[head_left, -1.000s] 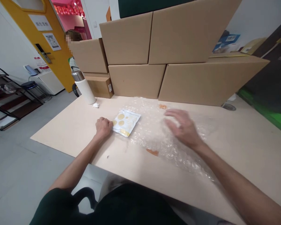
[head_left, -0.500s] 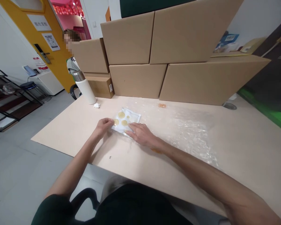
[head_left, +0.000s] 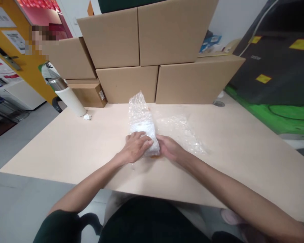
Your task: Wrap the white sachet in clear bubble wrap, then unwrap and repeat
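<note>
A strip of clear bubble wrap (head_left: 139, 109) is folded over the flat white packet, whose yellow spots are now covered. My left hand (head_left: 135, 148) lies on top of the wrapped bundle with its fingers stretched out over the near part. At the bundle's right edge, my right hand (head_left: 169, 146) has its fingers closed on the bubble wrap; its fingertips are partly hidden. The far end of the strip sticks up off the table. More bubble wrap (head_left: 184, 135) spreads flat to the right, and a bit of orange shows under the bundle's near edge.
Stacked cardboard boxes (head_left: 126, 84) line the back of the table (head_left: 230, 162). A white bottle (head_left: 72, 101) stands at the left beside a crumpled white scrap (head_left: 87, 117). A dark case with yellow labels (head_left: 273, 67) is at the right. Behind the boxes, a person is partly visible.
The bubble wrap has been folded leftward over the spotted packet. My left hand has moved onto the bundle, and my right hand has gone from the packet to its right edge. The view has turned right.
</note>
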Available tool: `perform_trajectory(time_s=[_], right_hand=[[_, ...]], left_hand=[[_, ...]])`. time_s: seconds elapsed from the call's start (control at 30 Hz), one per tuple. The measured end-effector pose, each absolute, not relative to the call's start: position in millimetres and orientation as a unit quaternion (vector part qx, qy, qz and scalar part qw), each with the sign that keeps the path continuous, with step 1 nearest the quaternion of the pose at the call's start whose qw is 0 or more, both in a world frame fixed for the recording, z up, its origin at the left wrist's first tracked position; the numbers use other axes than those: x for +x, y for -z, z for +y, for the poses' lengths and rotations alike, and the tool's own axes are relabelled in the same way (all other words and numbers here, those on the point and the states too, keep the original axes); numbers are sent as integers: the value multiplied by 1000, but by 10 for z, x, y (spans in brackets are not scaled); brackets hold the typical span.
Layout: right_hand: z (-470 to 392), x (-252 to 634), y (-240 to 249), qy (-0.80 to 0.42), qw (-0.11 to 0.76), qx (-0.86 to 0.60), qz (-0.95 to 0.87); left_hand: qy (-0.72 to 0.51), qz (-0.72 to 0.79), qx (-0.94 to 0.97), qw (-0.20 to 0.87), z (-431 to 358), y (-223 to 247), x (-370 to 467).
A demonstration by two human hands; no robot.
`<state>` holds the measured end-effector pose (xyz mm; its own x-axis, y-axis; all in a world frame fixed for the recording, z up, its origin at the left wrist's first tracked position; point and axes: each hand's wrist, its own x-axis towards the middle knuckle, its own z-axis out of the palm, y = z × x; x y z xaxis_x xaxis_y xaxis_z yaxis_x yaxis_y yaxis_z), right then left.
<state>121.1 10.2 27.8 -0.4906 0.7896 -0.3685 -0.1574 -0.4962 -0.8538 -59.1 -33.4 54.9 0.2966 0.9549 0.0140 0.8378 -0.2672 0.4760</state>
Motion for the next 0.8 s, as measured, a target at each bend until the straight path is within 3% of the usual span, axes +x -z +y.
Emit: perform_trajectory(time_s=[0.17, 0.27, 0.37, 0.53, 0.67, 0.8], right_hand=[[125, 1391, -215, -410, 395, -440, -694], [171, 1277, -209, -328, 326, -402, -790], [197, 1161, -251, -331, 268, -390, -816], [168, 1206, -366, -413, 265, -415, -767], [161, 1327, -384, -495, 289, -439, -692], [203, 1514, -370, -597, 343, -421, -591]], left_hand=[[-122, 555, 815, 116, -282, -372, -506], [-163, 569, 795, 135, -278, -314, -582], [-298, 655, 672, 175, -289, -287, -760], [-490, 635, 423, 423, -326, -416, -938], [-555, 551, 461, 420, -327, -599, -676], [-519, 478, 576, 413, -220, -671, -255]])
